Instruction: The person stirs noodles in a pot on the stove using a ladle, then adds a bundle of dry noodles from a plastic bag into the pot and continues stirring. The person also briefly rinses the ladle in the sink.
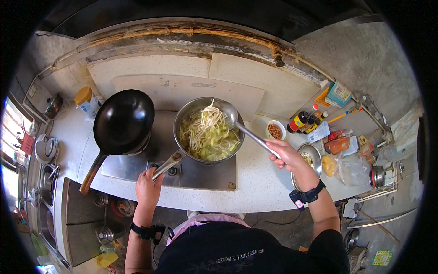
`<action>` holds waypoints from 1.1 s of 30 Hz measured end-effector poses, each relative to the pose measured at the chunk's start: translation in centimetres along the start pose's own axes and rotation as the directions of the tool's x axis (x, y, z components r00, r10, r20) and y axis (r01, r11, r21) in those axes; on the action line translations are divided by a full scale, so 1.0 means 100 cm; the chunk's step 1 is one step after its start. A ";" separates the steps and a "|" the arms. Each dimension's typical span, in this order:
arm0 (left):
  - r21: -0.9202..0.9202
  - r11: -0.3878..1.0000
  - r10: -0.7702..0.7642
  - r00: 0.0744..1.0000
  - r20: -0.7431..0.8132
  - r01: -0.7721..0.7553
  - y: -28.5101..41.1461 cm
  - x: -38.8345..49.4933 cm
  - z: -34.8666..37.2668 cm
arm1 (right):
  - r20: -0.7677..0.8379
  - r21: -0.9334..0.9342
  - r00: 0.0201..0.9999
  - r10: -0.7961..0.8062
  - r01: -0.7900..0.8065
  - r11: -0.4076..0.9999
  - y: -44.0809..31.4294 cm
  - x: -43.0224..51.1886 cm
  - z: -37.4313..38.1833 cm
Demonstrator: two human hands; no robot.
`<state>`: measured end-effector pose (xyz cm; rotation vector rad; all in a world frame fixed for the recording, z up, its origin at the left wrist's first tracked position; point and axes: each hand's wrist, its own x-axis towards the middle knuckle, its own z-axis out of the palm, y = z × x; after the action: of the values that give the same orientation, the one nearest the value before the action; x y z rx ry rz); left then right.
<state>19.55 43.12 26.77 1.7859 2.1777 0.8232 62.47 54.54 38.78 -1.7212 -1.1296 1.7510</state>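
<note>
My left hand [148, 183] grips the metal handle [169, 165] of a steel pot [176, 132] on the right side of the gas stove. My right hand [284, 154] holds a metal ladle [254, 137] by its handle, and the ladle's bowl rests inside the pot near its far right rim. Thin pale strands, which look like noodles or enoki mushrooms [211, 116], are heaped over yellow-green vegetable pieces [219, 145] in liquid. Part of the ladle's bowl is hidden by the food.
A black wok [124, 120] with a wooden handle sits on the left burner. Right of the pot are a white bowl of peanuts [274, 131], a metal basin [316, 152] partly behind my right forearm, sauce bottles [299, 121] and plastic bags [350, 169]. A lidded can [88, 102] stands far left.
</note>
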 end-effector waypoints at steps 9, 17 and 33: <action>0.002 1.000 -0.004 1.000 0.012 0.004 0.000 0.001 -0.001 | 0.005 -0.917 0.804 -0.595 0.241 0.319 0.007 -0.020 -0.017; -0.009 1.000 0.012 1.000 0.003 -0.012 0.001 0.002 -0.001 | 0.136 -0.990 0.770 -0.623 0.135 -0.049 0.021 0.040 0.065; 0.010 0.999 0.034 0.999 -0.014 -0.034 0.001 0.002 -0.003 | 0.332 -0.940 0.711 -0.620 0.305 -0.153 0.020 0.007 0.051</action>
<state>19.45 43.22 27.13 1.8318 2.1692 0.8364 57.93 52.67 36.26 -1.4769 -2.7700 -0.0630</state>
